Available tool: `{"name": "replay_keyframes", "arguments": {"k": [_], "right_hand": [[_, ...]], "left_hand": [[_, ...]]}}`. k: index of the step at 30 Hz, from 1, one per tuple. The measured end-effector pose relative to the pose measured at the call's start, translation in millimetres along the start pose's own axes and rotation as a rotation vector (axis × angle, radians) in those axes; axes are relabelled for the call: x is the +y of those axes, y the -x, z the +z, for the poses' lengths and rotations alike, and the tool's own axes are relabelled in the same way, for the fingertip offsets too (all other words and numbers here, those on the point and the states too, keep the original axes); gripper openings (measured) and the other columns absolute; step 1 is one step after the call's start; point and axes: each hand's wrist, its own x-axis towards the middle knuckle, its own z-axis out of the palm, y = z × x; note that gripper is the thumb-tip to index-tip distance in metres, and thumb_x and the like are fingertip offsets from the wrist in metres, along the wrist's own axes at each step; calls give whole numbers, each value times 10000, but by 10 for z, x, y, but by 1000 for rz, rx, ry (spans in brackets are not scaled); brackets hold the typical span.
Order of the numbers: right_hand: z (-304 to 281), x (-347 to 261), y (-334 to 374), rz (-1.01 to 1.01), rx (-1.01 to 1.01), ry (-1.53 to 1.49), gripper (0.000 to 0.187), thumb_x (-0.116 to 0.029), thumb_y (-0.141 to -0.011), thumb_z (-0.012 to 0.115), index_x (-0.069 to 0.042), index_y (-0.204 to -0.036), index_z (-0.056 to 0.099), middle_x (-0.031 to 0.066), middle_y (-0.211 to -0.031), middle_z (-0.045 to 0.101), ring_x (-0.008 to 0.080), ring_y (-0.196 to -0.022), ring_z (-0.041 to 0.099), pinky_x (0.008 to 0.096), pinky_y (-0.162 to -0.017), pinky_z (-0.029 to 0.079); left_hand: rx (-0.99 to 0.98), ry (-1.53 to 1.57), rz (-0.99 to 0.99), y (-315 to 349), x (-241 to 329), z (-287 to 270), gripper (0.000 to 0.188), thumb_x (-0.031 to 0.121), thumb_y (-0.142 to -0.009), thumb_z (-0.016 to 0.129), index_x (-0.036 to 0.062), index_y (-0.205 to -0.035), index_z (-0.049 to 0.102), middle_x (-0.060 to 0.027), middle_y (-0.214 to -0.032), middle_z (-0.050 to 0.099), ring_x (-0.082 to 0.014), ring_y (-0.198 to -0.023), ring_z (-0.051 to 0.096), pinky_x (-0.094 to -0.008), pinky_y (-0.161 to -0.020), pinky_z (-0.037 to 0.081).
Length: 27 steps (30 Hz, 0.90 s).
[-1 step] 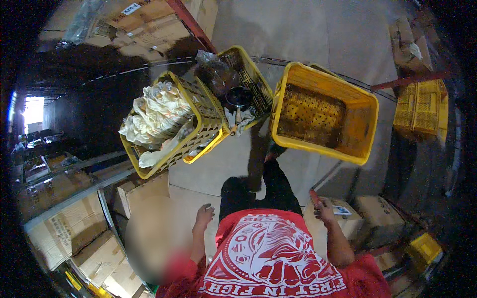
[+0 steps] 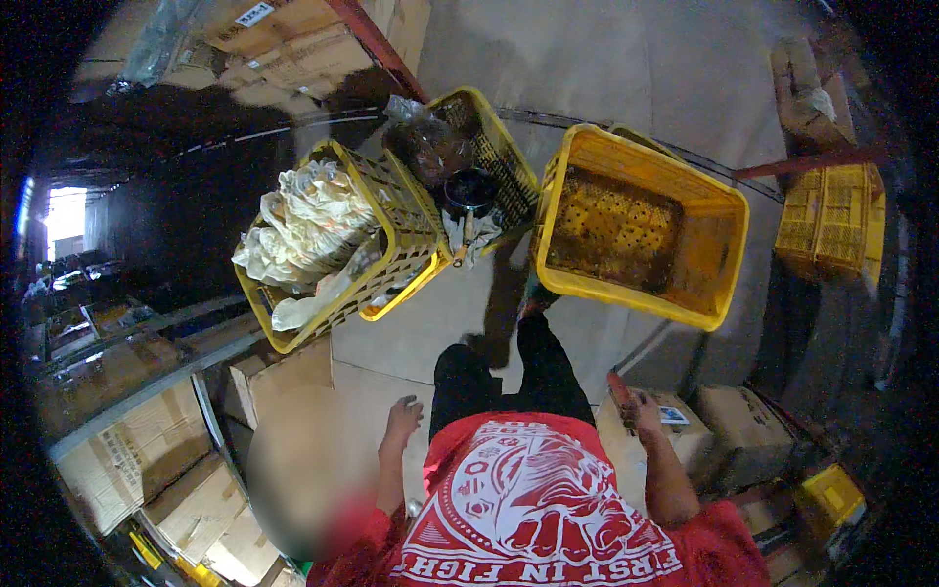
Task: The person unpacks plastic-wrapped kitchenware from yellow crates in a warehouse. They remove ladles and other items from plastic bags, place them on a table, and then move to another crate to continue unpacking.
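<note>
My left hand (image 2: 403,417) hangs beside my hip with the fingers apart and nothing in it. My right hand (image 2: 643,413) is lowered at my right side, closed around a small red object (image 2: 619,387) that sticks out in front of it. I wear a red printed shirt and black trousers. On the concrete floor ahead of my feet stands an empty yellow perforated crate (image 2: 719,254). To its left is a yellow crate (image 2: 411,245) full of white bags, and behind that another yellow crate (image 2: 504,161) with dark bagged goods and a black round item.
Cardboard boxes (image 2: 147,450) fill shelves on my left, and more boxes (image 2: 743,430) lie by my right hand. A stack of yellow crates (image 2: 831,220) stands at the far right. A red rack beam (image 2: 377,44) crosses above.
</note>
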Motion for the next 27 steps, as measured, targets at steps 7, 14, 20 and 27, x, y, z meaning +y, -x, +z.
{"name": "replay_keyframes", "arguments": {"k": [7,14,20,27], "right_hand": [[-139,-369,-254,87,96,-82,478,-356,-936,607,-42,-1280,500,113,-960,669,236,-710,651,392,-616,535],[243,-453,124,347,48,37,390,-367,-942,606,-99,-1206,503,83,-872,649,212,-715,644,352,-581,497],[492,-522,-6,420,66,17,394,-375,-946,594,-94,-1210,513,104,-917,659,222,-742,652,362,-600,507],[598,-352,-93,478,59,-50,371,-376,-952,574,-79,-1170,526,131,-943,661,252,-769,660,375,-618,528]], "left_hand": [[-144,-72,202,-382,1328,417,464,241,-904,624,39,-1312,534,-134,-1004,685,-173,-853,647,-306,-698,518],[-168,-312,296,-1142,1843,673,426,255,-894,628,22,-1247,579,-194,-1090,679,-294,-1007,663,-373,-870,508],[-96,-357,389,-1898,2334,1036,405,260,-876,615,9,-1194,597,-232,-1089,665,-353,-1040,643,-410,-907,495],[152,-420,481,-2780,2899,1602,286,174,-859,585,-14,-1074,599,-239,-976,659,-417,-959,618,-483,-834,485]]}}
